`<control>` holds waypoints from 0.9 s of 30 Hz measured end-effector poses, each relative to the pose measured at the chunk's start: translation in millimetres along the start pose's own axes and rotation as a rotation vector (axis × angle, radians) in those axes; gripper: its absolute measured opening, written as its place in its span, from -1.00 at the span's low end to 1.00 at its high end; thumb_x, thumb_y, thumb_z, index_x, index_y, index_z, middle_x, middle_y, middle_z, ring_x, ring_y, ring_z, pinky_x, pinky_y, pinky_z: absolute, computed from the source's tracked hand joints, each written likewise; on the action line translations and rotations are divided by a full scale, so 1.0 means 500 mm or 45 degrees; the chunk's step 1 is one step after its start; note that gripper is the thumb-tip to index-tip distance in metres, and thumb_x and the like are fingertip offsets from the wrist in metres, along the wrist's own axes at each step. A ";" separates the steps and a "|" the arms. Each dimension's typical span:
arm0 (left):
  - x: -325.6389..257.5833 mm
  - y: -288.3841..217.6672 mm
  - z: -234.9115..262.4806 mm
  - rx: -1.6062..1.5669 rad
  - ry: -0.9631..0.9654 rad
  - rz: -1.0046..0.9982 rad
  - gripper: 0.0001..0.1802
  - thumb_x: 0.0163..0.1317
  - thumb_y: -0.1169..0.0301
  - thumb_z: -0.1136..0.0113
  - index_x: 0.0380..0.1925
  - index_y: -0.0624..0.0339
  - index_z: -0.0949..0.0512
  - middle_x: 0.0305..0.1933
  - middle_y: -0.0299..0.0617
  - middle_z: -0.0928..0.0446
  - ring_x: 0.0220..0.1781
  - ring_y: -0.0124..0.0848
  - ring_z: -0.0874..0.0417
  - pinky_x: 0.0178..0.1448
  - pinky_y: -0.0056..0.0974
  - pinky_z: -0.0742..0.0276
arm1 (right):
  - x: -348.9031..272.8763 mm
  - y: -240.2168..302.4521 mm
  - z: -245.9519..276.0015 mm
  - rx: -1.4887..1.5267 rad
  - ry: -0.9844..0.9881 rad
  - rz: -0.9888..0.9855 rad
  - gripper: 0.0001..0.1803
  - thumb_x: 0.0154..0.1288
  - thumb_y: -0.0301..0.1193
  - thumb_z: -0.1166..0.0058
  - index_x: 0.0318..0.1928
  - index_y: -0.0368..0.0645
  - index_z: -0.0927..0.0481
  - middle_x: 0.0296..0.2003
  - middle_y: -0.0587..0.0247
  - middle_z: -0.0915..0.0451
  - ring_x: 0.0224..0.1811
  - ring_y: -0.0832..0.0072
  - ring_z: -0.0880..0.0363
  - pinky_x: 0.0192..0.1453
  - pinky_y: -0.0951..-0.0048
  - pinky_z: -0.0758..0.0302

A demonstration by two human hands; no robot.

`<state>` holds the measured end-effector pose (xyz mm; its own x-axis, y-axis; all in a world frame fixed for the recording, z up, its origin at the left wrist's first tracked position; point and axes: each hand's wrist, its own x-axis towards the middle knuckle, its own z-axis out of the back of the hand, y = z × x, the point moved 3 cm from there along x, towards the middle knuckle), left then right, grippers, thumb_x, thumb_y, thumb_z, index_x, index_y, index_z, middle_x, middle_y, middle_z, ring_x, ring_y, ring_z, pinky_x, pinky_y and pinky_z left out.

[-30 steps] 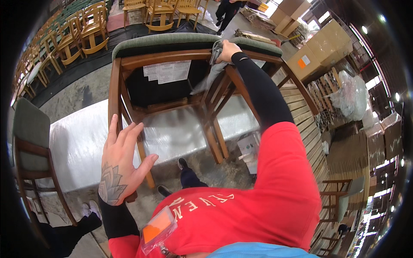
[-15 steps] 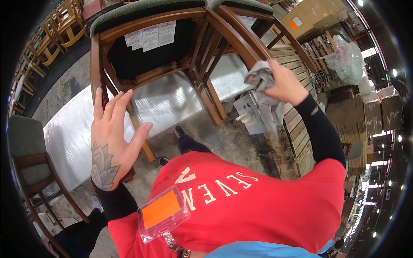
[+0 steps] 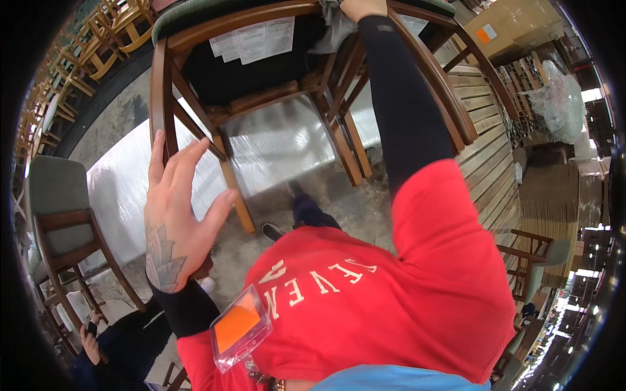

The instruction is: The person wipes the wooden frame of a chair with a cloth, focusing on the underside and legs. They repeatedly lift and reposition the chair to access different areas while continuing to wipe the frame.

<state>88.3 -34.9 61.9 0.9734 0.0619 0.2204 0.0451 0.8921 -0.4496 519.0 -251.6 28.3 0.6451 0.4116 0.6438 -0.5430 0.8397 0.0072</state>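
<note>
A wooden chair [image 3: 244,29] with brown legs, a dark underside and white paper labels stands tipped before me, its underside facing me. My left hand [image 3: 179,225] is open, fingers spread, in front of the chair's left leg; whether the palm touches the wood cannot be seen. At the top edge, my right hand [image 3: 365,9] grips a grey cloth [image 3: 337,29] at the upper right corner of the chair's frame. Part of that hand is cut off by the picture's edge. A second chair [image 3: 430,98] stands right beside the first, partly behind my right arm.
Shiny plastic-wrapped surface [image 3: 280,146] lies beneath the chairs. To the left stands a grey upholstered chair [image 3: 60,208], with a person's hand [image 3: 90,345] below it. Slatted wood [image 3: 482,124], cardboard boxes [image 3: 512,29] and stacked cardboard [image 3: 548,202] are on the right.
My right hand has moved up and left with the grey cloth, from the second chair's side to the first chair's corner. My left hand stays spread by the leg.
</note>
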 end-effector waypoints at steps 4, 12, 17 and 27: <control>0.003 0.007 -0.008 0.002 -0.001 0.128 -0.35 0.11 0.27 -0.41 0.22 0.25 -0.51 0.26 0.06 -0.54 0.62 0.11 -0.15 0.53 0.05 -0.25 | -0.082 0.170 0.021 0.807 -1.036 -0.035 -0.39 0.15 -0.45 -0.30 0.22 -0.27 -0.41 0.00 -0.24 -0.57 0.06 -0.20 -0.57 0.16 -0.03 -0.50; 0.016 -0.006 -0.003 -0.101 0.007 0.149 -0.29 0.17 0.00 -0.34 0.17 0.33 -0.56 0.21 0.16 -0.58 0.62 0.16 -0.16 0.51 0.04 -0.25 | -0.378 0.069 -0.343 0.398 -0.139 -0.422 -0.37 0.02 -0.54 -0.21 0.20 -0.28 -0.52 0.17 -0.28 -0.48 0.26 -0.20 -0.41 0.40 0.00 -0.34; 0.023 -0.008 -0.015 -0.142 0.023 0.250 -0.28 0.19 0.00 -0.32 0.16 0.40 -0.55 0.18 0.15 -0.59 0.62 0.20 -0.13 0.52 0.06 -0.21 | -0.470 0.131 -0.391 0.863 -0.703 -1.118 -0.44 0.12 -0.56 -0.11 0.22 -0.23 -0.49 0.09 -0.10 -0.56 0.21 -0.05 -0.50 0.40 0.04 -0.36; 0.031 -0.003 -0.007 0.058 0.303 0.257 -0.24 0.26 -0.07 -0.27 0.22 0.39 -0.51 0.28 0.22 -0.51 0.65 0.30 0.05 0.58 0.18 0.00 | -0.305 0.052 -0.406 0.597 -1.120 -0.784 -0.55 0.27 -0.46 -0.14 0.15 -0.38 -0.50 0.17 -0.18 -0.54 0.11 -0.08 -0.58 0.23 0.07 -0.47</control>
<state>104.3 -37.2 62.9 0.9872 0.1379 -0.0807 -0.1591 0.8920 -0.4231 515.6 -220.7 -225.2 0.3734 -0.5601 0.7395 -0.5324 0.5234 0.6653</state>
